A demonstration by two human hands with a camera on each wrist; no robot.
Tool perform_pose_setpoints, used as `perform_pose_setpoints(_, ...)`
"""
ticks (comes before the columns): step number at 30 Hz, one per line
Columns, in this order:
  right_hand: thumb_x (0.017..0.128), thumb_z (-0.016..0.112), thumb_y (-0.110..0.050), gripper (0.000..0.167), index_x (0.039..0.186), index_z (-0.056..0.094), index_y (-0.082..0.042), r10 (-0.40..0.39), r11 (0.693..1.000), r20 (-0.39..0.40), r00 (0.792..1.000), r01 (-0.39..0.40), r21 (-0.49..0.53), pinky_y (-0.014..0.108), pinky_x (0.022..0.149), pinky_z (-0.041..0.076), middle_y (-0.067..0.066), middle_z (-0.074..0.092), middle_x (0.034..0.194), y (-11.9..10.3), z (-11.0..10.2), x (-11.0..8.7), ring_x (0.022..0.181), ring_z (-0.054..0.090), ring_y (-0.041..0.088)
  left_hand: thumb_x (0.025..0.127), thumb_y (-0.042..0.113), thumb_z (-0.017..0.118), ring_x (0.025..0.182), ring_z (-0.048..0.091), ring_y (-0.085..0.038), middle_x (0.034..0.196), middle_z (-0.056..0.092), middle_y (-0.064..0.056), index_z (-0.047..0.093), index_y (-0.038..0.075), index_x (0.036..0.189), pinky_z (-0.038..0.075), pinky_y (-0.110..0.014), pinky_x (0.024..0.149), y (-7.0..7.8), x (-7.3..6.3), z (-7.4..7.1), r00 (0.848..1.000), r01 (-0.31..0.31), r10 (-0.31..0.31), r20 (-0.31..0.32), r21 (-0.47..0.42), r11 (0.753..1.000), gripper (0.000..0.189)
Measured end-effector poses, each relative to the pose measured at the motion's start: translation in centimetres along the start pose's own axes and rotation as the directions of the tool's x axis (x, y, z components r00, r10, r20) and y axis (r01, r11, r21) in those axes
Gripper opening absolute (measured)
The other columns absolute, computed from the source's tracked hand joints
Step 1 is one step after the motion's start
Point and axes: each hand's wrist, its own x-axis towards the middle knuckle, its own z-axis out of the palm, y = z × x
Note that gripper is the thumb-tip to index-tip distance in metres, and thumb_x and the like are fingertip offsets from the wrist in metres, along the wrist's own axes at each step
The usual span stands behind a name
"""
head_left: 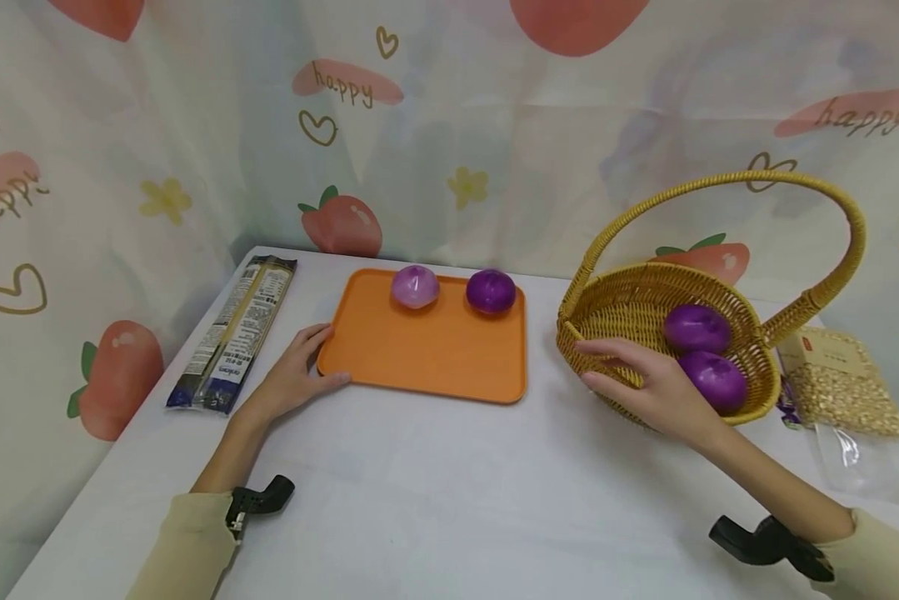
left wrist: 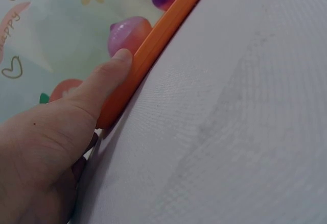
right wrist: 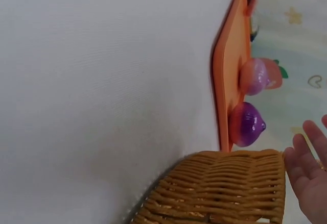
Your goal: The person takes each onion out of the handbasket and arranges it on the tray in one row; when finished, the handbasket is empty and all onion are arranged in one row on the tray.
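Note:
My left hand (head_left: 292,372) holds the near left corner of an orange tray (head_left: 427,354). Its thumb (left wrist: 110,76) lies on the rim in the left wrist view, while the other fingers are at the tray's left edge. A pale purple toy onion (head_left: 415,287) and a dark purple one (head_left: 491,292) sit along the tray's far side. My right hand (head_left: 655,383), fingers extended and holding nothing, hovers over the near left of a wicker basket (head_left: 621,308). Two shiny dark purple onions (head_left: 696,328) lie inside the basket, the nearer one partly behind the hand.
Long flat packets (head_left: 235,333) lie at the table's left. A clear bag of pale grains (head_left: 842,383) rests right of the basket, beside a small purple wrapper (head_left: 790,408). The basket's tall handle (head_left: 726,179) arches upward. A patterned curtain (head_left: 449,133) hangs behind the table.

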Motion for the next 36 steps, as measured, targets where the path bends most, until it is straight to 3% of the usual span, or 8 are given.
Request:
perform_pose_setpoints(7, 0.085, 0.072, -0.007, 0.039, 0.123, 0.065, -0.012, 0.019, 0.999, -0.022, 1.0, -0.02, -0.031, -0.001, 0.095, 0.038, 0.006, 0.069, 0.12, 0.5, -0.8, -0.9, 0.114, 0.049, -0.019, 0.081, 0.048, 0.075, 0.149, 0.022, -0.032, 0.158, 0.024, -0.01, 0.03, 0.007, 0.152, 0.023, -0.052, 0.121, 0.1, -0.1, -0.1, 1.0, 0.001, -0.001, 0.001, -0.006, 1.0, 0.094)
perform_pose_setpoints(15, 0.085, 0.073, -0.007, 0.041, 0.124, 0.064, -0.015, 0.036, 0.998, -0.056, 0.998, -0.039, -0.057, -0.003, 0.094, 0.037, -0.023, 0.06, 0.121, 0.8, -1.5, -1.6, 0.115, 0.047, -0.02, 0.081, 0.048, 0.075, 0.149, 0.022, -0.032, 0.158, 0.024, -0.01, 0.03, 0.007, 0.152, 0.024, -0.052, 0.121, 0.1, -0.1, 0.0, 1.0, 0.003, -0.003, -0.008, 0.002, 1.0, 0.093)
perform_pose_setpoints(25, 0.083, 0.074, -0.004, 0.046, 0.125, 0.064, -0.017, 0.027, 0.997, -0.062, 0.998, -0.032, -0.067, -0.003, 0.095, 0.036, -0.029, 0.056, 0.123, 1.4, -2.1, -2.6, 0.116, 0.046, -0.02, 0.081, 0.047, 0.075, 0.148, 0.023, -0.034, 0.158, 0.025, -0.012, 0.031, 0.007, 0.151, 0.024, -0.054, 0.12, 0.0, -0.1, 0.1, 1.0, -0.01, 0.01, -0.019, 0.014, 1.0, 0.092)
perform_pose_setpoints(36, 0.083, 0.073, -0.004, 0.046, 0.126, 0.064, -0.016, 0.079, 0.994, -0.081, 0.994, -0.085, -0.066, -0.006, 0.089, 0.034, -0.029, 0.056, 0.123, 2.3, -2.8, -3.6, 0.114, 0.046, -0.021, 0.081, 0.049, 0.075, 0.149, 0.023, -0.031, 0.158, 0.025, -0.009, 0.03, 0.008, 0.152, 0.025, -0.051, 0.121, 0.0, 0.0, 0.1, 1.0, -0.001, 0.001, -0.008, 0.009, 1.0, 0.093)
